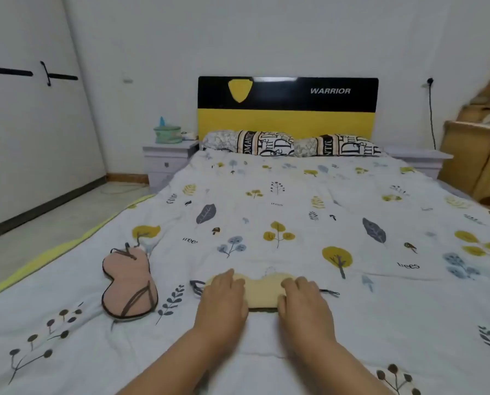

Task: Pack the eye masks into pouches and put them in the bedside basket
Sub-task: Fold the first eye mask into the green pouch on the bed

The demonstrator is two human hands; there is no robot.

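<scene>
A pale yellow eye mask (262, 292) with dark straps lies flat on the bed in front of me. My left hand (224, 297) rests on its left end and my right hand (302, 299) on its right end, fingers curled over the fabric. A pink eye mask (128, 283) with brown trim and straps lies on the bed to the left, apart from both hands. A green round basket (167, 134) stands on the left bedside table (168, 159), far from my hands. No pouch shows in the view.
The bed (295, 212) carries a white leaf-print cover, two pillows (292, 145) and a black and yellow headboard. A white wardrobe stands at the left, bare floor lies beside the bed, and wooden furniture (477, 155) stands at the right.
</scene>
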